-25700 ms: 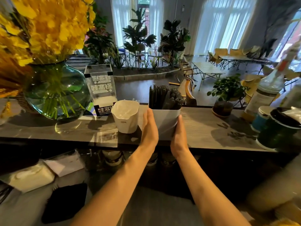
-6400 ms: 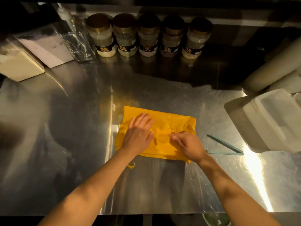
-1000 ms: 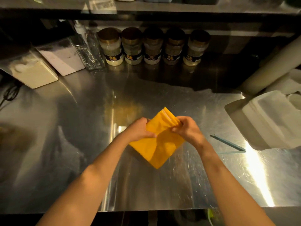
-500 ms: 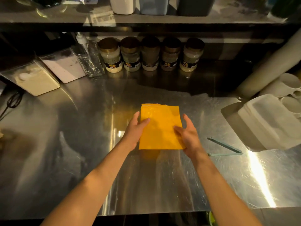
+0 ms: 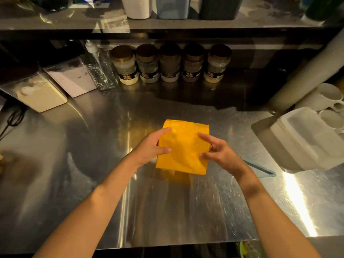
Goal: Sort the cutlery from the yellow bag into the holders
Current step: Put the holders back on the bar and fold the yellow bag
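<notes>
The yellow bag (image 5: 183, 146) is folded into a flat rectangle and held just above the steel counter (image 5: 93, 164). My left hand (image 5: 152, 146) grips its left edge, thumb on top. My right hand (image 5: 219, 153) holds the right edge, fingers curled round it. On the upper shelf (image 5: 55, 21) stand the bottoms of three holders: white (image 5: 137, 7), light blue (image 5: 173, 7) and dark grey (image 5: 219, 8). No cutlery is visible.
Several spice jars (image 5: 170, 64) line the back of the counter beside a clear bottle (image 5: 102, 69) and two lidded tubs (image 5: 37, 92). White lidded containers (image 5: 305, 138) and cups (image 5: 329, 101) sit at the right. A glass strip (image 5: 260, 168) lies right of my hands.
The bag was folded smaller between my hands, laid flat half a second ago, and is now lifted slightly with both hands gripping its sides.
</notes>
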Demonstrator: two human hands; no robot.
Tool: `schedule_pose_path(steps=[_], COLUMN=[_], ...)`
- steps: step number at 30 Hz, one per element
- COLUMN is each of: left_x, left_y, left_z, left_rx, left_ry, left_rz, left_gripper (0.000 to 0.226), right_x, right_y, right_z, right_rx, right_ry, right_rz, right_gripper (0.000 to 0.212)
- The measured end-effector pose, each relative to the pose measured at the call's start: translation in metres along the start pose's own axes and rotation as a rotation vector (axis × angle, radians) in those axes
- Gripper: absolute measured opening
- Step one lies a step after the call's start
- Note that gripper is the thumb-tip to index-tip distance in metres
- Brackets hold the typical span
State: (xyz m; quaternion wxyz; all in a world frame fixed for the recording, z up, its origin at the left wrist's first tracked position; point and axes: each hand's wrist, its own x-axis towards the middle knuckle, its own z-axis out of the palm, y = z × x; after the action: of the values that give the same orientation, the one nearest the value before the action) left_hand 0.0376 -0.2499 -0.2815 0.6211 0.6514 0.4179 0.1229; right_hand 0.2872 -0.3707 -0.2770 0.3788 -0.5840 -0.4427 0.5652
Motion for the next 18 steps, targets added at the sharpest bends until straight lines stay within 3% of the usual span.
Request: schedule_pose_path(steps=[5,8,11,14,18], left_x=[0.001,0.0,0.001,0.0,0.002], left_y=[0.004,0.002,0.006,0.01,0.002], left_z=[-0.004,-0.004,-0.002,-0.002,-0.002], left_rx=[0.282,0.353,0.27,0.259,0.383], left_ry=[0.195,0.235,0.205,0.153,0.199], left_rz=[0.057,0.079,0.098,0.114,0.059], left_gripper=[0.055,0.033,0.026,0.027,0.03], right_x=[0.006,0.006,0.009,0.016,0.015], right_y=[0.006,0.01,0.015,0.018,0.015], right_z=[-0.002,-0.002,0.004,0.01,0.006], right_rx=[-0.137,-0.234,-0.345,-0.584,-0.239], right_ry=[0.158,0.158,0.2,0.277,0.214], right_rz=[-0.083,-0.129,-0.121,-0.176,-0.165], right_gripper=[0.034,0.03,0.031,0.018,0.007])
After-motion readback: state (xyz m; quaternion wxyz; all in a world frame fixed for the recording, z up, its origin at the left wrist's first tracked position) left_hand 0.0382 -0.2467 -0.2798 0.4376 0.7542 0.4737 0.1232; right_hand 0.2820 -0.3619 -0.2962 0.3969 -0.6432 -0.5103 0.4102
